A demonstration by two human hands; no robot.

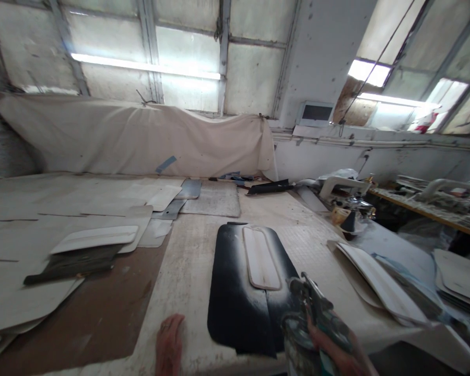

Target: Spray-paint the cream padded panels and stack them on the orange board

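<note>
A black panel with rounded corners (238,308) lies flat on the pale table. On its upper part rests a narrow white padded piece (261,258), with whitish haze on the black around it. My right hand (329,344) is wrapped round a metal spray gun with a cup (301,334), over the panel's lower right corner. To the left of the panel, my left hand (169,339) rests on the table, its fingers together and bent down; whether anything is under them cannot be seen.
White panels and a dark folded piece (78,263) cover the left side, beside a brown board (113,303). More white pieces (384,282) lie at right, near a sewing machine (344,190). A cloth (149,138) hangs at the back.
</note>
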